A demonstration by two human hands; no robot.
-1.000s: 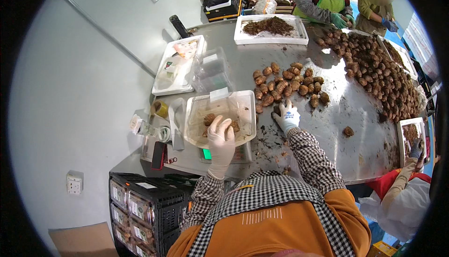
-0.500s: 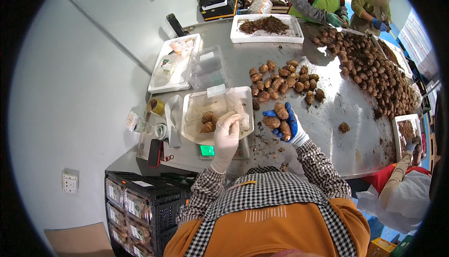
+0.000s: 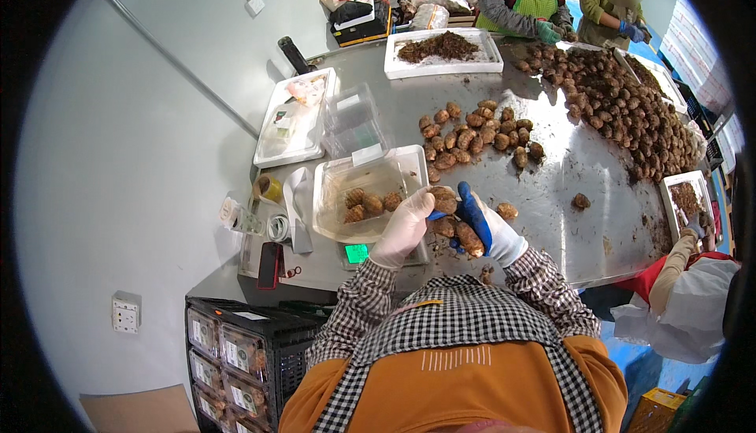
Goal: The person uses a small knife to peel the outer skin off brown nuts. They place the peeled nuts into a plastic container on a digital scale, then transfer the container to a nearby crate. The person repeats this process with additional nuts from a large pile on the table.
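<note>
My left hand (image 3: 405, 232), in a white glove, pinches a brown, ringed taro corm (image 3: 444, 199) above the table's near edge. Close against it, my right hand (image 3: 492, 232), in a blue and white glove, cradles more taro, one long corm (image 3: 470, 238) showing at the fingers. Left of my hands, a clear plastic container (image 3: 331, 226) rests on a white tray (image 3: 413, 167) and holds several taro corms (image 3: 363, 205). A scale with a lit green display (image 3: 357, 253) sits beneath the tray. Another corm (image 3: 506, 211) shows just beyond my right hand.
Loose taro (image 3: 476, 135) lies mid-table, with a large heap (image 3: 630, 114) at the right. Empty clear containers (image 3: 353, 122), a tape roll (image 3: 268, 189) and a phone (image 3: 269, 265) are at the left. Packed boxes fill a black crate (image 3: 272, 354). Co-workers stand at the far and right edges.
My left hand has moved right from the container to my right hand and taken hold of a taro. More taro now shows in the container. My right hand has lowered slightly.
</note>
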